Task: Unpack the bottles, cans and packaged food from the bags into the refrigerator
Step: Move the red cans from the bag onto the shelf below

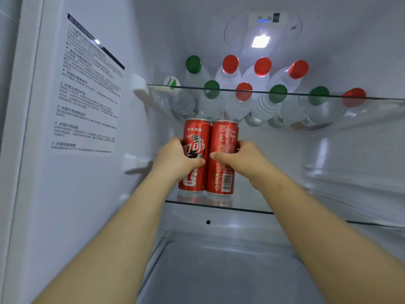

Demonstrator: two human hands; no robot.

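Two tall red cola cans stand side by side, touching, at the front left of the refrigerator's middle glass shelf (252, 210). My left hand (175, 160) grips the left can (192, 137), thumb across its front. My right hand (241, 159) grips the right can (224, 132) the same way. Both can bases sit on or just above the glass; I cannot tell which. On the upper glass shelf (372, 98) stand several clear water bottles (230, 71) with red and green caps, in two rows.
The left inner wall carries a printed instruction sticker (87, 88). A lamp (260, 41) shines on the back wall above the bottles. The middle shelf to the right of the cans is bare glass. A bare compartment floor (219, 270) lies below.
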